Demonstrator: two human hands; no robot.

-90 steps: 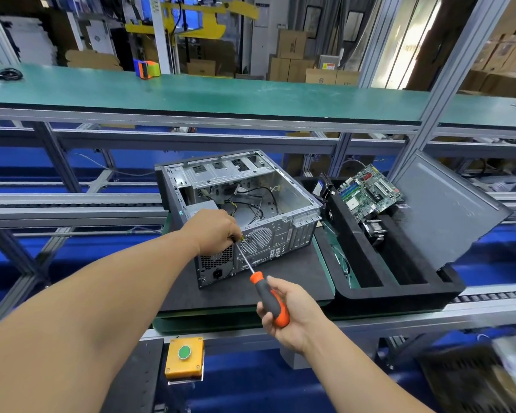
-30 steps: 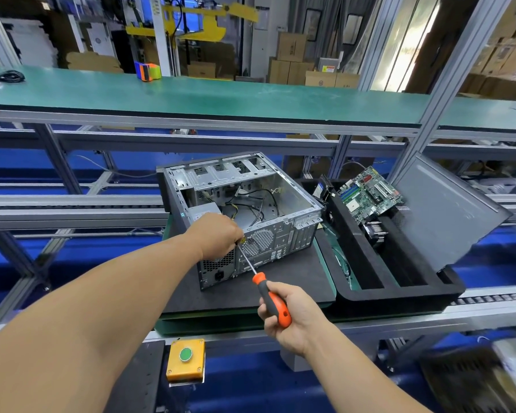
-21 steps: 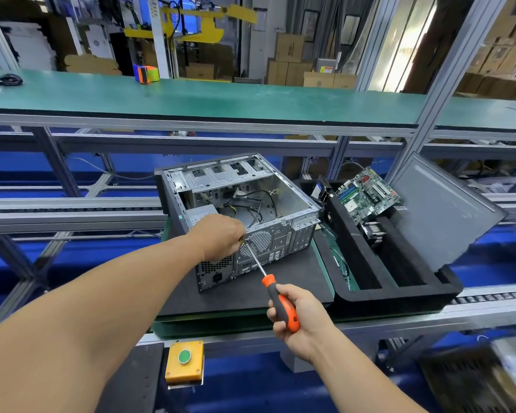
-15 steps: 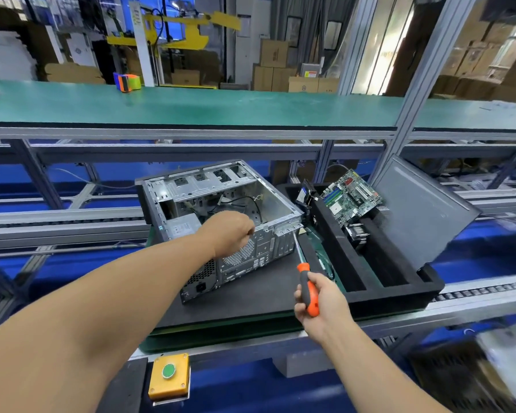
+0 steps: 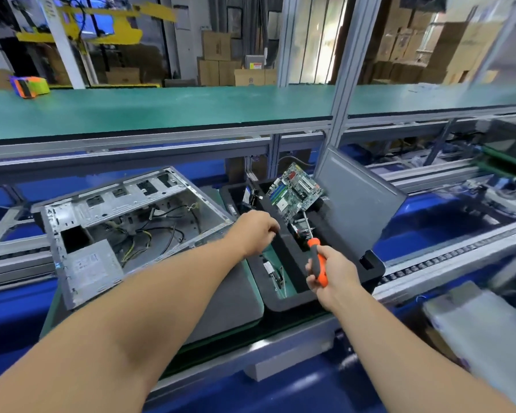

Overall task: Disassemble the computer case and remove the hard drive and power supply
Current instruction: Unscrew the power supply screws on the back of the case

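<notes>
The open computer case (image 5: 116,210) lies on a dark mat at the left, with loose cables inside. The silver power supply (image 5: 93,266) sits in the case's near-left corner. My left hand (image 5: 255,232) hovers over the black foam tray (image 5: 292,302), to the right of the case. Its fingers are curled with the tips together, and I see nothing between them. My right hand (image 5: 332,271) grips the orange-and-black screwdriver (image 5: 318,260) above the tray, shaft pointing up and away. No hard drive is visible.
A green motherboard (image 5: 295,192) leans in the tray's far end, beside the grey side panel (image 5: 358,204) propped against the tray. Small parts lie on the tray's green floor (image 5: 276,272). A green shelf (image 5: 161,111) spans the back. An upright post (image 5: 340,93) rises behind the tray.
Both hands have left the case's rear panel and moved right over the tray. The screwdriver came away from the case. The view has swung to the right.
</notes>
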